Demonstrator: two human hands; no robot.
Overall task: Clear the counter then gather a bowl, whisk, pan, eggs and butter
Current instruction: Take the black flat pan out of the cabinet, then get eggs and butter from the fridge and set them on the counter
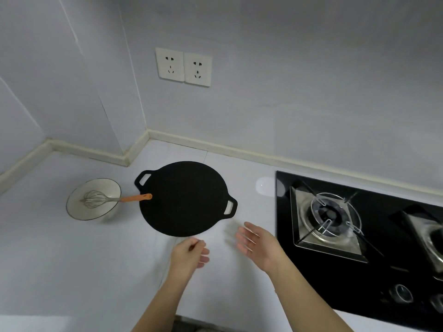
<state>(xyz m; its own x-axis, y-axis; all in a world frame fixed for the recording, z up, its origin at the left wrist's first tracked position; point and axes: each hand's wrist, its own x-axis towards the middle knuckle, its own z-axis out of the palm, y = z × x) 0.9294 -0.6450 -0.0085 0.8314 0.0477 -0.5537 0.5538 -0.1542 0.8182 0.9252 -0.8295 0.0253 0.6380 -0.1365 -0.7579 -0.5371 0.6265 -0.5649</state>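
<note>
A flat black round pan with two loop handles lies on the white counter. Left of it stands a pale bowl with a wire whisk inside; the whisk's orange handle sticks out over the pan's left rim. My left hand hovers just in front of the pan, its fingers loosely curled and holding nothing. My right hand is beside it to the right, palm open with straight fingers, touching nothing. No eggs or butter are in view.
A black glass gas hob with a metal burner fills the counter's right side, knobs at its front. Two wall sockets sit above the pan. The counter meets the wall in a corner at back left.
</note>
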